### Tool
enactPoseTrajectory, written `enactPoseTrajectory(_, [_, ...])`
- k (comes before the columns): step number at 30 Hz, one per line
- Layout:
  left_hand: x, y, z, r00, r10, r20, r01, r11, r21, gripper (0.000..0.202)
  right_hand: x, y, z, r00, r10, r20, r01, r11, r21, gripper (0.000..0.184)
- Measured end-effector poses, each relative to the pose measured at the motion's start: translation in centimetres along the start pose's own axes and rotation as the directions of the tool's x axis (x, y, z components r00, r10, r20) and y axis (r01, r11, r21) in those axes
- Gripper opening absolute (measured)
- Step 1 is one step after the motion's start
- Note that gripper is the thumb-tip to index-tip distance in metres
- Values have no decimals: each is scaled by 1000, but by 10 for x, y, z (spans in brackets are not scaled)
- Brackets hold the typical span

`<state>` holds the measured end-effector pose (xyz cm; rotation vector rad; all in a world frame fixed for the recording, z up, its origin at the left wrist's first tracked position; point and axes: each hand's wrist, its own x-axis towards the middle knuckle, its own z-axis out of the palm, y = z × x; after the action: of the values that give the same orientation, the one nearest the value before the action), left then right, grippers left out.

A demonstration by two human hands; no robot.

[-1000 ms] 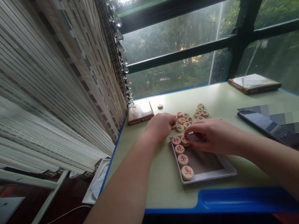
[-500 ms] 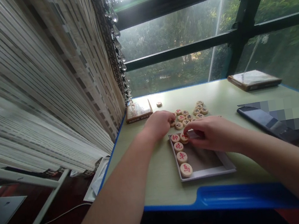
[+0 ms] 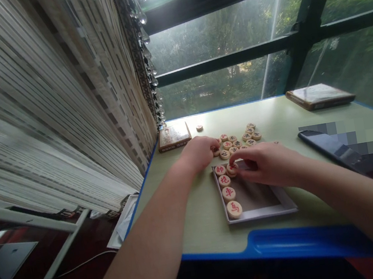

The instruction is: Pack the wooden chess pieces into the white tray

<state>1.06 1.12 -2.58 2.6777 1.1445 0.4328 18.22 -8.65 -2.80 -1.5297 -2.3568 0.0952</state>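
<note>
At the centre of the frame, I have the right hand (image 3: 264, 162) over a shallow, white-rimmed cardboard tray (image 3: 262, 215), its grip narrowed to thumb and forefinger around a round pale wooden disc with a red character (image 3: 232, 169). That disc lies at the leftward end of the grip, in the tray's upper left corner area, just right of another red-marked wooden disc (image 3: 220, 170); being round, it gives me no long axis to align with. Three more red-marked wooden discs (image 3: 229, 193) run down the tray's left wall.

Above the tray, the left hand (image 3: 201, 153) curls at the left edge of a cluster of loose wooden discs (image 3: 237, 144) on the pale green table (image 3: 199, 222). Its fingertips are at one disc; I cannot tell whether they pinch it. The right hand is nearer the tray, the left nearer the cluster's left edge.
</note>
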Motion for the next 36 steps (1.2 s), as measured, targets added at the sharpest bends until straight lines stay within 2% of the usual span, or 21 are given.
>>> enactPoseTrajectory(6, [0, 1, 0, 1000, -3, -12, 3, 1000, -15, 33, -3, -1, -2, 1000, -29, 9, 30, 999, -23, 39])
enactPoseTrajectory(13, [0, 1, 1, 1000, 7, -21, -7, 1000, -6, 28, -2, 3, 2, 999, -35, -6, 34, 996, -83, 20])
enactPoseTrajectory(22, [-1, 3, -1, 1000, -2, -15, 2, 1000, -3, 29, -1, 0, -1, 999, -39, 35, 43, 994, -104, 22])
enactPoseTrajectory(36, [0, 0, 2, 999, 36, -25, -36, 999, 15, 29, -1, 4, 2, 999, -40, 6, 41, 997, -69, 19])
